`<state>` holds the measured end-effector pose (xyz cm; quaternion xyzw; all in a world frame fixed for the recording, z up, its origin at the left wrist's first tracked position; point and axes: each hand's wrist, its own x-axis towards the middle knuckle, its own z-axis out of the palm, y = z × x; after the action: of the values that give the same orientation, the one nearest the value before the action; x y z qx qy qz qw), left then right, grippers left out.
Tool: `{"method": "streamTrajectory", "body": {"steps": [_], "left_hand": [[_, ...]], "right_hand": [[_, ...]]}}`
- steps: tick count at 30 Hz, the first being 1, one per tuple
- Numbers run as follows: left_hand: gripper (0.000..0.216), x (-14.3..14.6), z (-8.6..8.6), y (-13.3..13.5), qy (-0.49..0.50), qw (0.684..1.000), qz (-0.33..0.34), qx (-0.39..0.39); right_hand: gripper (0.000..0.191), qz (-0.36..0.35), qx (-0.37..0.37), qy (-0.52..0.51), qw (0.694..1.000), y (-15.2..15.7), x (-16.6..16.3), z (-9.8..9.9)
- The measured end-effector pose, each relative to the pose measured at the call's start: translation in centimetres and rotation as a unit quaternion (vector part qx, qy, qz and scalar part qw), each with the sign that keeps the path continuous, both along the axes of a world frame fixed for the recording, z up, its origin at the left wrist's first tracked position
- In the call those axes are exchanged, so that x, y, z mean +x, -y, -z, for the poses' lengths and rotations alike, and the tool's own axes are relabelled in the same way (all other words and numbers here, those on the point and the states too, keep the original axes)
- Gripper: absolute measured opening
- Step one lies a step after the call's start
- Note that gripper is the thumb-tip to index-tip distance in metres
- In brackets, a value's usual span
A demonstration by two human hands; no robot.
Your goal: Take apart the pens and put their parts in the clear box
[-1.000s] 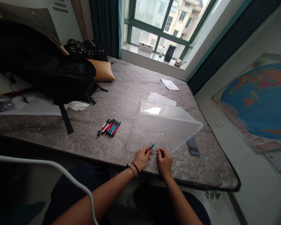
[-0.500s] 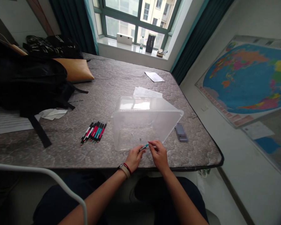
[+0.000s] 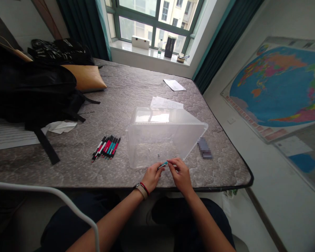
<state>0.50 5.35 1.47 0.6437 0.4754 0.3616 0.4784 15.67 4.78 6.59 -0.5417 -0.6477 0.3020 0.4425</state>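
A person's left hand curls closed around a teal pen, thumb and fingers snug on its barrel, while the right hand pinches thumb and forefinger, seemingly gripping, at the pen's far end; whether a small loose part sits in that pinch is too small to tell. The pen's long axis slants up and to the right, out of the left grip and straight into the right fingertips. The left hand holds most of its length; the right meets only the tip. Both work just in front of a clear plastic bin, which appears tipped on its side, its opening toward the person, with a small dark bit inside.

A second ago the right fingers stood apart from the pen; now they meet at its end. Against half a second ago the pose is nearly unchanged, and bin and pens have kept their places.

Farther out on the quilted mattress, a row of pens in red, teal, white and black lies left of the bin, a blurred dark object to its right, and printed sheets behind.
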Motion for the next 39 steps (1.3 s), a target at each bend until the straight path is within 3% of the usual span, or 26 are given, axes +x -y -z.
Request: {"method": "streamTrajectory", "body": {"steps": [22,28,33,39], "left_hand": [[0.034,-0.2,-0.4,0.0,0.053,0.997,-0.027,0.058],[0.036,-0.1,-0.5,0.2,0.067,0.996,-0.022,0.045],[0.036,0.1,-0.4,0.4,0.081,0.995,-0.011,0.062],[0.038,0.2,-0.7,0.7,0.095,0.991,0.012,0.093]], "right_hand": [[0.023,-0.046,0.026,0.005,0.999,1.3,-0.8,-1.3],[0.07,0.039,0.001,-0.074,0.997,1.0,-0.5,0.2],[0.029,-0.03,-0.049,-0.045,0.997,1.0,0.1,0.4],[0.019,-0.051,-0.001,-0.012,0.999,1.6,-0.5,-0.1]]}}
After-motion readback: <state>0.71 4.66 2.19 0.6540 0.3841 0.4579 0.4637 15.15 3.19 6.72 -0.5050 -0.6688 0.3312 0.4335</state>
